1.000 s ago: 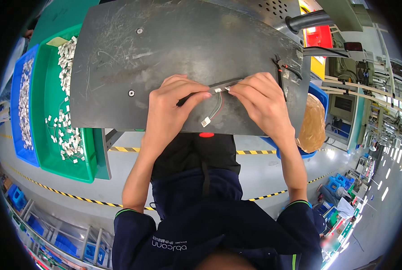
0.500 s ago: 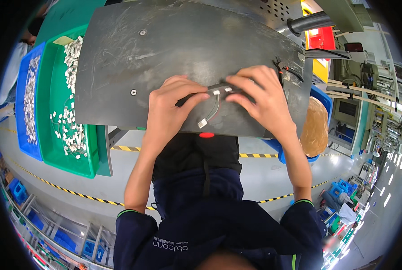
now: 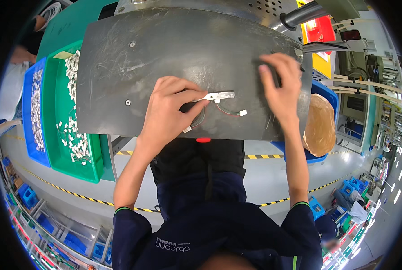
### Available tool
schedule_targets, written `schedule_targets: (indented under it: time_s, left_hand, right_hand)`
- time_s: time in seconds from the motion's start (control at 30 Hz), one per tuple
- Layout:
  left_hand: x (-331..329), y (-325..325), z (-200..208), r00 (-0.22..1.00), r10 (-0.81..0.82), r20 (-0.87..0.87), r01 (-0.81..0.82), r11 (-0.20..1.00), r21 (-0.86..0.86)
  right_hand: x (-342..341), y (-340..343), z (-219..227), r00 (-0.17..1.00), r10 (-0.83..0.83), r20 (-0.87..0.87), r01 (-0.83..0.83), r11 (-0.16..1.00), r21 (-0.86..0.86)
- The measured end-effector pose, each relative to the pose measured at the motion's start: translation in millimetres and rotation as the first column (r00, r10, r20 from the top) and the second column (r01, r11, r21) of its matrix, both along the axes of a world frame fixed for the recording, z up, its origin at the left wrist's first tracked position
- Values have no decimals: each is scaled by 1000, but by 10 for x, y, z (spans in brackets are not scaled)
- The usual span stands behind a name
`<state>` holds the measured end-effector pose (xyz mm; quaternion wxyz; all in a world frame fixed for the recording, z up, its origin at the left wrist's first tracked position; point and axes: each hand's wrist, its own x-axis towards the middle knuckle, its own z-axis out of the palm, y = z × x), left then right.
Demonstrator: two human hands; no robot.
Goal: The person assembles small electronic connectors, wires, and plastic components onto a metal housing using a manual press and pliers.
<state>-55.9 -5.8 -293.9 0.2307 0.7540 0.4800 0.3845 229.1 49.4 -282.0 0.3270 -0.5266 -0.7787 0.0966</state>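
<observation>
My left hand (image 3: 170, 108) pinches the left end of a narrow silver strip (image 3: 222, 95) between thumb and fingers, above the dark worktop. A small white connector sits at the strip's lower edge; thin red and green wires run from it to a white plug (image 3: 243, 112) on the right. Another white plug (image 3: 187, 129) on thin wires hangs below my left hand. Off to the right, my right hand (image 3: 282, 85) has its thumb and fingers apart, with nothing seen between them. A dark tip of the pliers (image 3: 302, 68) shows beside its knuckles; the rest is hidden.
On the left stand a green bin (image 3: 95, 168) and a blue bin (image 3: 42, 157) holding many white connectors with wires. A blue container (image 3: 320, 87) with a brown bag (image 3: 320, 126) is at the right. The dark worktop (image 3: 174, 49) carries screw heads.
My right hand has let go of the strip and moved right and away, over the orange-handled pliers. The strip has turned its bright face up, and one plug now lies to the right.
</observation>
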Motion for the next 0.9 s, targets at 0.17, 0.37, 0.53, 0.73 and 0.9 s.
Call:
schedule_targets:
  time_s: [0.17, 0.37, 0.53, 0.73, 0.9]
  left_hand:
    - [-28, 58, 96, 996, -56, -64, 58, 998, 21]
    - [-13, 461, 93, 989, -132, -74, 137, 988, 67]
    - [-8, 1433, 98, 944, -317, -92, 313, 948, -54]
    - [-28, 1589, -46, 947, -322, -6, 322, 946, 29]
    - [42, 1530, -30, 962, -271, 34, 270, 963, 12]
  right_hand:
    - [-508, -212, 106, 865, 456, -208, -499, 822, -275]
    - [-479, 78, -67, 863, 420, -282, -483, 848, -215]
    - [-475, 725, -137, 904, 304, -299, -364, 916, -169]
    - [-297, 866, -106, 896, 307, -321, -356, 929, -105]
    - [-148, 915, -97, 896, 284, -341, -346, 928, -138]
